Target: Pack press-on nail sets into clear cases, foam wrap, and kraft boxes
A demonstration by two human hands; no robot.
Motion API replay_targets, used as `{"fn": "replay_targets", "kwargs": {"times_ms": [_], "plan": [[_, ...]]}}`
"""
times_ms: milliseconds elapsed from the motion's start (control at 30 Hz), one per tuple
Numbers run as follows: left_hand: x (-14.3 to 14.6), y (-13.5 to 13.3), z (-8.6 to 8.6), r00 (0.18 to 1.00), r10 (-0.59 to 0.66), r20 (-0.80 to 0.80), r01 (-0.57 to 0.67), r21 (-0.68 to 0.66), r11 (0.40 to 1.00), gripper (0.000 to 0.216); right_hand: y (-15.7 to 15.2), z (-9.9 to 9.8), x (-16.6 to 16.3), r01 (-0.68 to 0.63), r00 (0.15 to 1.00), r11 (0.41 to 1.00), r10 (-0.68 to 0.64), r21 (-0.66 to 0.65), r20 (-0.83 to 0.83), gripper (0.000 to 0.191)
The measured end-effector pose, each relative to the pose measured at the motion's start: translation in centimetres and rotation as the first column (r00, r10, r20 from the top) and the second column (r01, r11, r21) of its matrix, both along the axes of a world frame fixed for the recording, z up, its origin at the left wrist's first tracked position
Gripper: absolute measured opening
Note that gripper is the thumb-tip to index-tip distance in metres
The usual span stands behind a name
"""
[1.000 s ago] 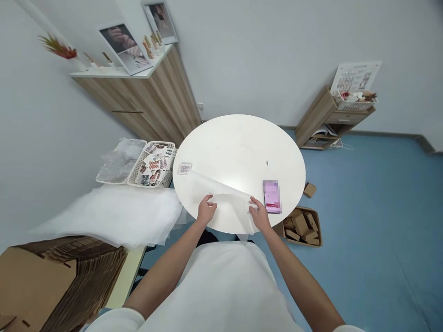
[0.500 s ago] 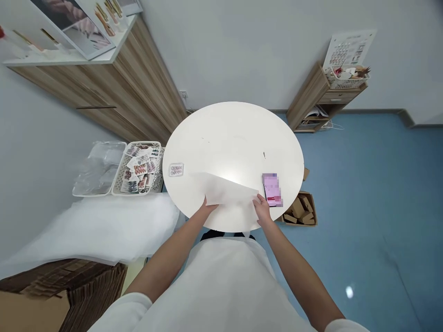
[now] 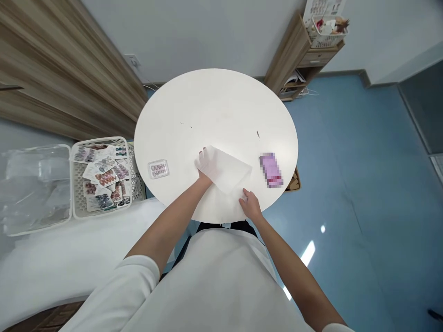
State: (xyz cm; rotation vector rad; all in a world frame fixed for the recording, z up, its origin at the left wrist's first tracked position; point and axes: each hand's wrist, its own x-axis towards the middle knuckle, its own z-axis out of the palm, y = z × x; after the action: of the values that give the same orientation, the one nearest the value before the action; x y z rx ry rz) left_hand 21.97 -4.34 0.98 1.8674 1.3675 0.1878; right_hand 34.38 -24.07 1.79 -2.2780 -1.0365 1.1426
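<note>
A thin, translucent white sheet or pouch (image 3: 231,170) lies at an angle near the front of the round white table (image 3: 214,101). My left hand (image 3: 206,165) is at its left end, fingers spread and showing hazily through the film; whether it is under or inside the material I cannot tell. Just off the sheet's lower right edge rests my right hand (image 3: 251,205), thumb and forefinger apart, holding nothing I can see. To the left on the tabletop sits a small clear case of press-on nails (image 3: 158,169). A phone with a blurred pink screen (image 3: 272,169) lies to the right.
Left of the table, a white basket (image 3: 74,184) holds many cards of press-on nails, beside another bin (image 3: 38,226) of clear plastic packs. White foam sheeting (image 3: 69,258) spreads below them. A cardboard box (image 3: 298,177) stands by the table's right edge, and a wooden cabinet (image 3: 287,55) behind.
The sheet, held up between both hands before, now lies lower on the table. My left hand has moved forward, fingers spreading behind the film; my right hand has come off its edge. The view has shifted.
</note>
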Motion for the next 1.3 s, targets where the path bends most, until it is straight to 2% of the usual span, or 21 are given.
{"fn": "replay_targets", "kwargs": {"times_ms": [33,100,167,233,300,367,433,467,500,567,667,833,900,1000,1133,1233,1300], "plan": [[0.0,0.3,-0.2,0.991,-0.017,-0.135,0.028,0.078,0.997,0.064,-0.4,0.2,0.2,-0.038,0.995,0.999,0.039,-0.014,0.088,0.05],[-0.1,0.6,-0.4,0.922,-0.024,-0.386,0.102,0.183,0.978,0.071,-0.9,0.6,0.6,-0.127,0.943,0.991,0.132,-0.035,0.305,0.045],[-0.2,0.8,-0.4,0.869,-0.054,-0.492,0.168,0.191,0.967,0.073,-0.7,1.0,1.0,-0.241,0.84,0.969,0.233,-0.047,0.491,0.041],[-0.3,0.6,-0.2,0.853,-0.08,-0.516,0.213,0.205,0.955,0.071,0.2,1.5,1.4,-0.398,0.746,0.916,0.358,-0.054,0.562,0.038],[-0.5,0.1,0.3,0.858,-0.094,-0.505,0.244,0.24,0.94,0.068,2.0,2.0,1.8,-0.586,0.657,0.809,0.509,-0.049,0.556,0.036],[-0.8,-0.8,0.8,0.87,-0.094,-0.484,0.257,0.281,0.925,0.066,4.5,2.6,2.2,-0.748,0.539,0.663,0.636,-0.035,0.553,0.036],[-1.3,-1.8,1.1,0.881,-0.105,-0.462,0.266,0.298,0.917,0.067,7.1,3.2,2.6,-0.849,0.423,0.528,0.714,-0.032,0.559,0.036],[-1.6,-2.3,1.2,0.882,-0.12,-0.455,0.274,0.289,0.917,0.068,8.4,3.4,2.9,-0.874,0.384,0.485,0.737,-0.04,0.556,0.037],[-2.0,-2.7,1.2,0.88,-0.146,-0.452,0.291,0.269,0.918,0.069,9.6,3.6,3.2,-0.883,0.363,0.467,0.753,-0.057,0.548,0.039],[-2.8,-3.3,1.0,0.863,-0.221,-0.454,0.344,0.21,0.915,0.074,12.0,3.6,3.9,-0.867,0.372,0.487,0.773,-0.104,0.513,0.045],[-3.9,-3.6,0.4,0.831,-0.29,-0.475,0.398,0.142,0.906,0.086,15.5,2.9,5.2,-0.798,0.465,0.579,0.768,-0.169,0.44,0.055],[-3.9,-3.1,0.0,0.815,-0.24,-0.528,0.329,0.081,0.941,0.1,20.9,0.6,7.4,-0.627,0.674,0.753,0.653,-0.2,0.345,0.057],[-3.5,-3.0,0.2,0.82,-0.204,-0.534,0.28,0.064,0.958,0.103,22.7,-0.2,7.7,-0.592,0.702,0.775,0.631,-0.222,0.331,0.05],[-2.9,-3.0,0.6,0.827,-0.155,-0.541,0.212,0.043,0.976,0.105,24.8,-0.9,6.9,-0.616,0.677,0.761,0.644,-0.206,0.355,0.035],[-2.4,-3.2,0.9,0.819,-0.132,-0.558,0.165,0.008,0.986,0.107,26.3,-1.0,3.8,-0.647,0.712,0.763,0.605,-0.003,0.357,0.045],[-2.3,-3.4,1.1,0.815,-0.118,-0.567,0.139,-0.005,0.99,0.107,26.6,-1.2,1.7,-0.767,0.607,0.635,0.666,0.098,0.433,0.047],[-2.4,-3.5,1.2,0.809,-0.111,-0.577,0.122,-0.02,0.992,0.107,26.7,-1.8,0.9,-0.822,0.513,0.567,0.695,0.054,0.504,0.051]]}}
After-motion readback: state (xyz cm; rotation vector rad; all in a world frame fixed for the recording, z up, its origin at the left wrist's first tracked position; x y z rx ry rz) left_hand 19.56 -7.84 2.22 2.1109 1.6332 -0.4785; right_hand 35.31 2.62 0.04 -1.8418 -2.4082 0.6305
